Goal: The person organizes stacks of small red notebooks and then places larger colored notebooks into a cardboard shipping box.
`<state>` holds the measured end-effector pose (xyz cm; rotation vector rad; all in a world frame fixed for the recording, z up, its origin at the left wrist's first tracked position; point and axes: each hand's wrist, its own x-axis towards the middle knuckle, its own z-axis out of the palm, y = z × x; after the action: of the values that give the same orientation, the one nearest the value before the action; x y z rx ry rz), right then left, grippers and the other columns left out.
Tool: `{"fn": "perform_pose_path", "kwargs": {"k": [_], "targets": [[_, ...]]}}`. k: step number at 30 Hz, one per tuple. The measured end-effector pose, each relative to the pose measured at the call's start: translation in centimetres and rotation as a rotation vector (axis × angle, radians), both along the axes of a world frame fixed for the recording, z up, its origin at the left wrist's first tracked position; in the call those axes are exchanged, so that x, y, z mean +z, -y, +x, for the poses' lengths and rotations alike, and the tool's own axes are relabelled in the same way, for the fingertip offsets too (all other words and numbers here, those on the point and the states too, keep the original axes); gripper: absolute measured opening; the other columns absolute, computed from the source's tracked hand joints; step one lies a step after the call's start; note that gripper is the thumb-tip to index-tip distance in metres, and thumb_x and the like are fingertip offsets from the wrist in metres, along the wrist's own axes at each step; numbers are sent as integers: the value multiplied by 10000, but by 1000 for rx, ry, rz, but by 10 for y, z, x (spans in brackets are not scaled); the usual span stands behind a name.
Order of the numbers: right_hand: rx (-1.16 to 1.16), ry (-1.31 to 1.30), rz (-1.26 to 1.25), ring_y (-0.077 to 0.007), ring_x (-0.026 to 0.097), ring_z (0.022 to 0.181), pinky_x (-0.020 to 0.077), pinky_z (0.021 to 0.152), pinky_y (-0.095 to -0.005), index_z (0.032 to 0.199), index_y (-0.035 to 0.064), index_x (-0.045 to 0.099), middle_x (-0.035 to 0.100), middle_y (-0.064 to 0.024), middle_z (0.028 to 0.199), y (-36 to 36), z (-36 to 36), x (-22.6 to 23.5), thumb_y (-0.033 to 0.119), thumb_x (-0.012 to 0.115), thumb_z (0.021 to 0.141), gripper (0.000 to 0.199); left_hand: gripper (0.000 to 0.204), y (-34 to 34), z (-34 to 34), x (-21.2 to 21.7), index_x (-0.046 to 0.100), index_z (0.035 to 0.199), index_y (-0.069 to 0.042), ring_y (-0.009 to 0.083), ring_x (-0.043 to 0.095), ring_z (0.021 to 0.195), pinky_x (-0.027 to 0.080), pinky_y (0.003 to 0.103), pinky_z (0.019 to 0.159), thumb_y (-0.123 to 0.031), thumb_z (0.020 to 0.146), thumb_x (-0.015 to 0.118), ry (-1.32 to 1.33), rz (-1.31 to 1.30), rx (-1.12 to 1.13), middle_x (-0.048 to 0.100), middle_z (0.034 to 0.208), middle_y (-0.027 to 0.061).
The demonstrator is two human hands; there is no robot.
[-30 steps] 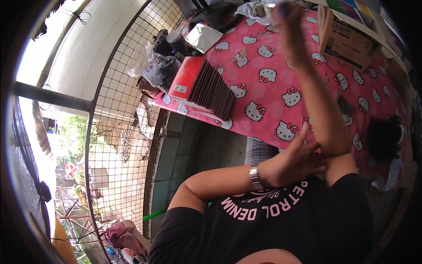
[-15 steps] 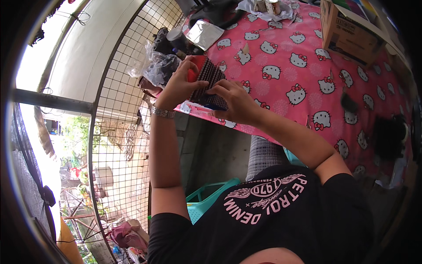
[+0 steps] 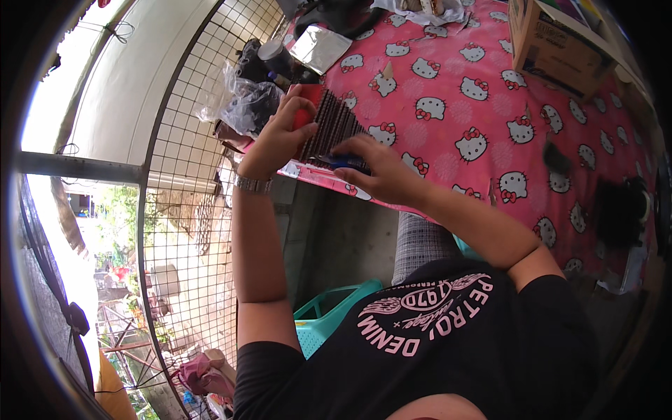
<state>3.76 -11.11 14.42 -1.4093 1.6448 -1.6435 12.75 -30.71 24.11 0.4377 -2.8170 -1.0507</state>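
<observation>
A dark sheet with fine parallel ridges [image 3: 337, 122] lies at the table's near left edge. My left hand [image 3: 277, 138] is closed round a flat red piece [image 3: 311, 94] along the sheet's left side, its thumb bent toward the ridges. What the red piece is, I cannot tell. My right hand [image 3: 383, 166] grips a dark blue handled tool [image 3: 351, 164] at the sheet's near right side. The tool's thin tip points left along the near edge; the fingers partly cover its handle, and its exact kind is unclear.
A pink cartoon-print cloth [image 3: 448, 168] covers the table. Beyond my left hand are a clear plastic bag [image 3: 241, 105], a dark canister [image 3: 275, 54] and a silver sheet [image 3: 320, 49]. A cardboard box [image 3: 556, 56] stands far right. Wire mesh [image 3: 185, 210] rises at left; a teal stool [image 3: 329, 315] is below.
My right hand has shifted slightly right and turned, uncovering more of the ridged sheet and the blue tool. The left hand keeps its hold on the red piece. The whole view has shifted slightly.
</observation>
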Motion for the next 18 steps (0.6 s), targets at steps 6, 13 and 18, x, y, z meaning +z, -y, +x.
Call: {"fn": "perform_pose_path", "kwargs": {"k": [6, 13, 18], "targets": [[-147, -353, -167, -321, 584, 1011, 449, 891, -432, 1108, 80, 627, 591, -127, 1029, 5, -2, 4, 317, 739, 824, 387, 259, -4, -2, -1, 558, 1103, -74, 259, 192, 1493, 223, 340, 1160, -38, 868, 661, 37, -59, 18, 262, 1592, 124], [604, 903, 320, -315, 579, 1039, 474, 858, -402, 1127, 67, 619, 593, -130, 1088, 15, -5, -9, 277, 722, 846, 366, 331, -7, -3, -1, 546, 1092, -79, 281, 203, 1487, 243, 359, 1157, -75, 816, 729, 38, -125, -5, 261, 1584, 145], [0, -124, -79, -264, 641, 869, 503, 754, -386, 1130, 54, 610, 629, -130, 926, 10, 0, -6, 312, 660, 912, 342, 463, -7, -1, 5, 533, 1109, -83, 285, 211, 1484, 270, 362, 1147, -79, 720, 784, 52, -168, -54, 251, 1579, 155]]}}
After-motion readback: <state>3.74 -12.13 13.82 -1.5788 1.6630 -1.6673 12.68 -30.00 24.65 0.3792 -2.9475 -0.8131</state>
